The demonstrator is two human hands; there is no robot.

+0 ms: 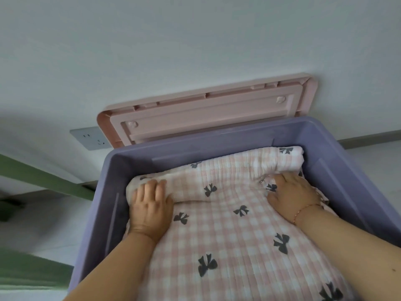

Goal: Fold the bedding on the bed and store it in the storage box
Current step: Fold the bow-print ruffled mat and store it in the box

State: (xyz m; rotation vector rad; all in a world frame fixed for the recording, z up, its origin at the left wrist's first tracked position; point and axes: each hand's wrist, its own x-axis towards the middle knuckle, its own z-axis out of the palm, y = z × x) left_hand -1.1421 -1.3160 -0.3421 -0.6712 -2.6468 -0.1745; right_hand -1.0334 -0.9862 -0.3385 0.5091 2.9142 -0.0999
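The folded pink-check bedding (227, 235) with dark bow prints lies inside the purple storage box (104, 203), filling most of it. On the bedding, the left hand (152, 211) presses flat near the box's left wall, grip wide; the right hand (293, 196) tucks fingers under the far fold, grip narrow. Behind the box, the pink lid (206, 111) leans upright against the wall (195, 40), beside a socket (91, 137).
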